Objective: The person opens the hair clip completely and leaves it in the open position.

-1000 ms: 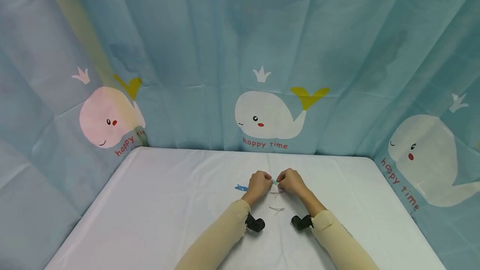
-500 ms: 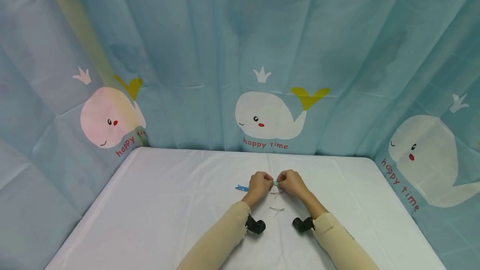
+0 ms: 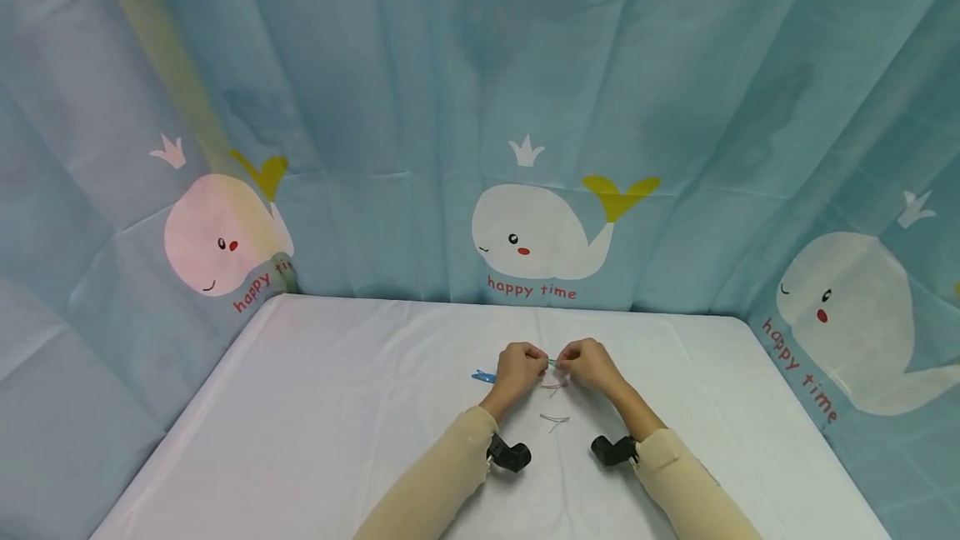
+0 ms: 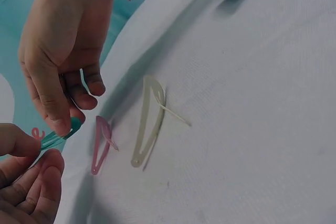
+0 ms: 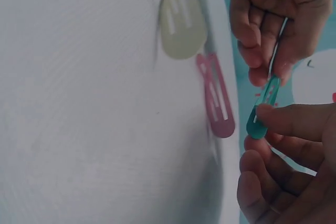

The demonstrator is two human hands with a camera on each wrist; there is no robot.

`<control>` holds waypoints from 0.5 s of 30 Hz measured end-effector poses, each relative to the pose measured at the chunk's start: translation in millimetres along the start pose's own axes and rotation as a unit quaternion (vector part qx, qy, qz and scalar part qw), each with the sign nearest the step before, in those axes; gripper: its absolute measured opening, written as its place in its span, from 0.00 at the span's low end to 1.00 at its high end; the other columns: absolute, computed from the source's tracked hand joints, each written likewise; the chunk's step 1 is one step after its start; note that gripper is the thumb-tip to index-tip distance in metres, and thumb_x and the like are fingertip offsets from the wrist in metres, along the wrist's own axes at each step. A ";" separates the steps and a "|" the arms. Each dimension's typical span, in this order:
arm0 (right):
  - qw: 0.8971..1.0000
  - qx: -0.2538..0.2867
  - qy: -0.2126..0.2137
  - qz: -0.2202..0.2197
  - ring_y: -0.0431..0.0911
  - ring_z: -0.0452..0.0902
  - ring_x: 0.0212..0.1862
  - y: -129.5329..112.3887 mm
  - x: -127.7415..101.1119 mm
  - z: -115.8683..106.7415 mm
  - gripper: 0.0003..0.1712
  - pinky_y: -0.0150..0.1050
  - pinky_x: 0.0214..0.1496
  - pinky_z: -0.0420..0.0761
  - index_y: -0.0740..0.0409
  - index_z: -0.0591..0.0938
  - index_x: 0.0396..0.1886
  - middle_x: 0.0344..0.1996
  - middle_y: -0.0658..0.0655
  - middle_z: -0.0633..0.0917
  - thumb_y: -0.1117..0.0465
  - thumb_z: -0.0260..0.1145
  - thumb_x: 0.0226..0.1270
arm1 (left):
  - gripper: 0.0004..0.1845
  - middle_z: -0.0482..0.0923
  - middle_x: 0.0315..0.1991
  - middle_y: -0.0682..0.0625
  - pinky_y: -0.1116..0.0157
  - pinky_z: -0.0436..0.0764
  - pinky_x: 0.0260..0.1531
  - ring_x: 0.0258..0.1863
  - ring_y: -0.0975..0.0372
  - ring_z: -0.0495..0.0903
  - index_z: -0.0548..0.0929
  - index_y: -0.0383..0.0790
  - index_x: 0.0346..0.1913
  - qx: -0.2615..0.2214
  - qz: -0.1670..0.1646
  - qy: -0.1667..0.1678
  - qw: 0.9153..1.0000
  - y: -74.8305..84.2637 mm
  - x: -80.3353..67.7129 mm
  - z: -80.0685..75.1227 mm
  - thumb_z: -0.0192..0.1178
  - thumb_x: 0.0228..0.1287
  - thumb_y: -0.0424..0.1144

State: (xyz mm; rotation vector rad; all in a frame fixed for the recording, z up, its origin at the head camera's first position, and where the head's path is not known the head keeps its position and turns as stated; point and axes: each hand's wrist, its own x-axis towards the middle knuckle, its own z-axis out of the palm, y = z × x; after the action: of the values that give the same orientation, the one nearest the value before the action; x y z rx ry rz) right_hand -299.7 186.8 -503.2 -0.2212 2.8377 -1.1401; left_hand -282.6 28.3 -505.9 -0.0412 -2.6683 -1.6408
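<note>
Hands barely moved since a second ago: my left hand (image 3: 520, 367) and right hand (image 3: 590, 363) still pinch the teal hair clip (image 5: 264, 106) above the desk (image 3: 315, 407), so I judge the clip is not opened yet.

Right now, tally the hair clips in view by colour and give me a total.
Teal hair clip, pinched between both hands: 1
Pink hair clip, on the table: 1
Cream hair clip, on the table: 1
Blue hair clip, on the table beside the left hand: 1
Total: 4
</note>
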 end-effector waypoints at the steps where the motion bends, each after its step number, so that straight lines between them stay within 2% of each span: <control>1: 1.000 0.005 0.000 0.000 0.42 0.71 0.26 -0.8 -0.6 -0.9 0.06 0.34 0.29 0.71 0.61 0.85 0.24 0.22 0.54 0.83 0.66 0.69 0.60 | 0.03 0.84 0.23 0.49 0.73 0.74 0.23 0.20 0.68 0.78 0.86 0.36 0.30 -0.005 -0.005 -0.002 1.000 1.0 -0.8 -1.4 0.64 0.58 0.32; 6: 0.999 0.036 0.004 -0.002 0.42 0.72 0.26 -5.5 -4.8 -4.4 0.05 0.34 0.29 0.73 0.62 0.85 0.26 0.24 0.54 0.84 0.65 0.69 0.60 | 0.03 0.84 0.25 0.49 0.73 0.76 0.25 0.22 0.68 0.79 0.86 0.36 0.31 -0.028 -0.018 -0.010 0.999 5.8 -3.0 -9.3 0.64 0.59 0.32; 15: 0.995 0.099 0.003 0.015 0.43 0.75 0.28 -16.0 -11.7 -11.5 0.06 0.35 0.31 0.76 0.61 0.85 0.31 0.29 0.57 0.86 0.63 0.67 0.64 | 0.04 0.85 0.27 0.47 0.68 0.80 0.29 0.25 0.65 0.81 0.86 0.36 0.32 -0.062 -0.008 -0.013 0.998 15.7 -7.4 -25.1 0.65 0.59 0.34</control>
State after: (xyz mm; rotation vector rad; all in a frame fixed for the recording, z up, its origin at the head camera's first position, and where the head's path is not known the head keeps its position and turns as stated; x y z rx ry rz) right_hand -287.9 185.2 -483.7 -0.1607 2.6983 -1.4055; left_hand -274.9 12.8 -480.7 -0.0414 -2.5875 -1.8209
